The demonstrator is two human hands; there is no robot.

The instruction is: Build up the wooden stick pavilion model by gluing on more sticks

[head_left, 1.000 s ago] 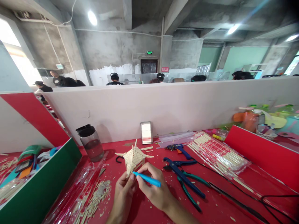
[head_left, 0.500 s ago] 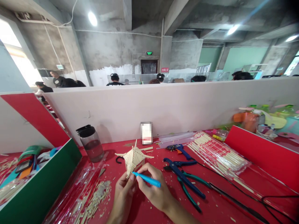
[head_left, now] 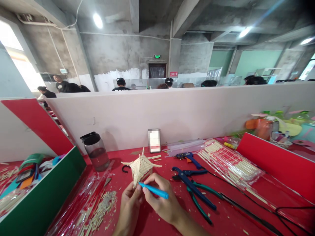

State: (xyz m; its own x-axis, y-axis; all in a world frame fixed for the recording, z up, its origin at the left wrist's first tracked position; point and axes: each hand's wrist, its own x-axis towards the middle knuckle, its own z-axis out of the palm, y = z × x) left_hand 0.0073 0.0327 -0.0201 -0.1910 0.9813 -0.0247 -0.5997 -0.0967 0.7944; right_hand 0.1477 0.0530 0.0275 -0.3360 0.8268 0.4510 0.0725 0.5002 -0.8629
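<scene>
A small pale model built of thin wooden sticks, with a peaked roof and upturned corners, stands on the red tabletop. At its near corner my left hand is closed, thumb and fingers pinching the tip; whether a loose stick is also between them is hidden. My right hand grips a bright blue pen, its tip pointing left at my left thumb, close to the model's corner. A black hook-shaped piece lies just left of the model.
Left are a dark-lidded bottle, stick offcuts and a green divider. A phone leans on the white partition. Right lie a glue gun, blue-handled cutters and bagged sticks.
The blue pen and my right hand have shifted very slightly. My left hand and the stick model stay in place.
</scene>
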